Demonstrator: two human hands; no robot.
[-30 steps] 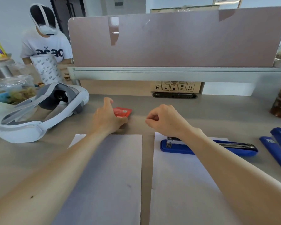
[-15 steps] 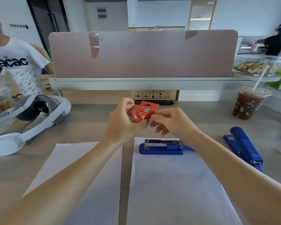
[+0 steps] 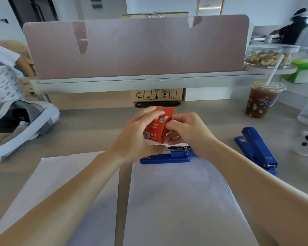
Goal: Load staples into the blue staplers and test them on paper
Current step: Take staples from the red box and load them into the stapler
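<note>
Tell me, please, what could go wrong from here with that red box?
1. The left hand and right hand hold the red box in the air above the blue stapler; if it pops open, its contents may scatter over the paper.
2. The iced drink stands beyond the second stapler; a careless reach there could tip it.

A pale desk (image 3: 96, 128) fills the frame, closed at the top by a pink divider panel (image 3: 140, 48). At lower centre lie a left paper sheet (image 3: 75, 183) and a right paper sheet (image 3: 176, 201), side by side, with a bare strip between them. An opened blue stapler (image 3: 165, 158) lies across the right sheet's top edge, and a second blue stapler (image 3: 256, 150) rests at right. A white headset (image 3: 25, 121) sits at left and an iced drink cup (image 3: 261, 102) at upper right.
</note>
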